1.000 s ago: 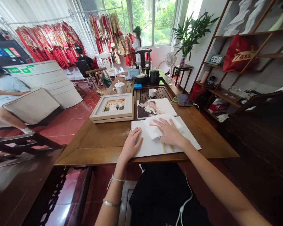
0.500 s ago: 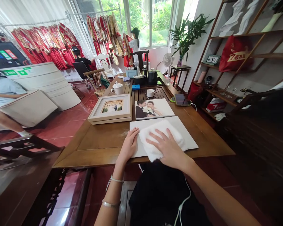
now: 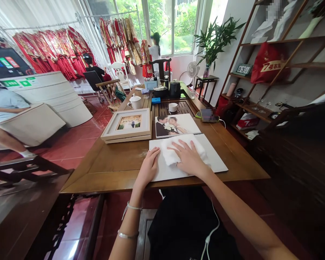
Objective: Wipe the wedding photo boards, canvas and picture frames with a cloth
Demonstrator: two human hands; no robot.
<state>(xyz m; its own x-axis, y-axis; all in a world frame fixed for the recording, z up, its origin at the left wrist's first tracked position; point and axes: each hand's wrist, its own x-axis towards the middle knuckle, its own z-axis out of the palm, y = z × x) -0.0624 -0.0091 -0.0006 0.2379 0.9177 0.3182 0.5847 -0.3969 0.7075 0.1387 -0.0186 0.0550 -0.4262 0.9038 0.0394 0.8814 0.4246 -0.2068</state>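
A flat white panel (image 3: 216,162) lies at the near edge of the wooden table. My left hand (image 3: 149,164) rests along the panel's left edge, its fingers stretched out and lying on it. On top of the panel is a folded white towel (image 3: 169,155), with my right hand (image 3: 189,157) pressed flat over it, fingers spread. Just beyond the panel lies a wedding photo print (image 3: 188,124) of a couple. To its left is a small stack of pale picture frames (image 3: 111,128), the top one holding a photo.
The brown table (image 3: 97,177) carries a lidded white mug (image 3: 135,102), a white cup (image 3: 173,107), a blue box (image 3: 156,100) and a phone (image 3: 208,115) on a cable. Shelves (image 3: 281,97) stand at right. Other people are at the left and back, near red garments (image 3: 51,50).
My right hand and the towel have slid away from me and slightly left over the panel. The left hand stays in place. A person at the back has shifted.
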